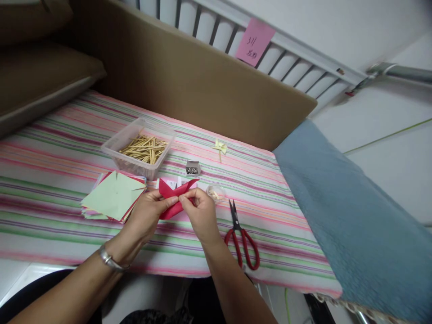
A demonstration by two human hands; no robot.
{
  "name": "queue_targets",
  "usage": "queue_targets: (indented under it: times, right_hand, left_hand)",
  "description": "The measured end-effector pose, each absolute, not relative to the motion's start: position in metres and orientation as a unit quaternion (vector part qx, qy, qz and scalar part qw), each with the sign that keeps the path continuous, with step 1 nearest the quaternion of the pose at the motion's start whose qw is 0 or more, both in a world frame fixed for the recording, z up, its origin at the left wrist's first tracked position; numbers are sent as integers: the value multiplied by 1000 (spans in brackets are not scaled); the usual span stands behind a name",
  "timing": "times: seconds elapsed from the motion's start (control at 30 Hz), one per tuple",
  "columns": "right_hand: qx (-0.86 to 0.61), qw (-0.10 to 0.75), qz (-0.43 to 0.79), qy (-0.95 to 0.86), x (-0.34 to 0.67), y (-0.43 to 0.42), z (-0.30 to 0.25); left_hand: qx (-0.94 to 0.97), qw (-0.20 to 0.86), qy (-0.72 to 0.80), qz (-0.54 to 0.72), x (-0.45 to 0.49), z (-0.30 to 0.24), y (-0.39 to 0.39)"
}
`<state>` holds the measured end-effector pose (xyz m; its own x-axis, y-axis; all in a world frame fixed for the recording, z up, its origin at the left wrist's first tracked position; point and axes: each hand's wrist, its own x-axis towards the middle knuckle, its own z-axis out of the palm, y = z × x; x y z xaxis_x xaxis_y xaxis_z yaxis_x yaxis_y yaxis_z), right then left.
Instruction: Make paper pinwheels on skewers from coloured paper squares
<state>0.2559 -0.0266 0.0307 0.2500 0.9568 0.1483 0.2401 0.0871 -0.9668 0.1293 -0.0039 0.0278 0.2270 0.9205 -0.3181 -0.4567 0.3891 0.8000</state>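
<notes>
A red sheet of paper, cut and partly folded inward, is held in front of me between both hands. My left hand pinches its left side, thumb on top near the middle. With thumb and forefinger, my right hand grips the paper at its centre and right side. Whether a small part sits under the fingertips, I cannot tell. Just beyond the paper stands a small open box of metal pins. A round clear dish with small pale pieces lies beside my right hand.
Left of my hands lies a stack of coloured paper squares. Behind it stands a clear plastic tub of wooden sticks. Red-handled scissors rest on the right; a pale yellow pinwheel lies farther back on the striped cloth.
</notes>
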Motion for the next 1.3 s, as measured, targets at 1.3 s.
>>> queue_targets:
  times: [1.3]
  right_hand:
    - [-536, 522, 510, -425, 262, -26, 20]
  left_hand:
    - [366, 713, 400, 444, 121, 28, -3]
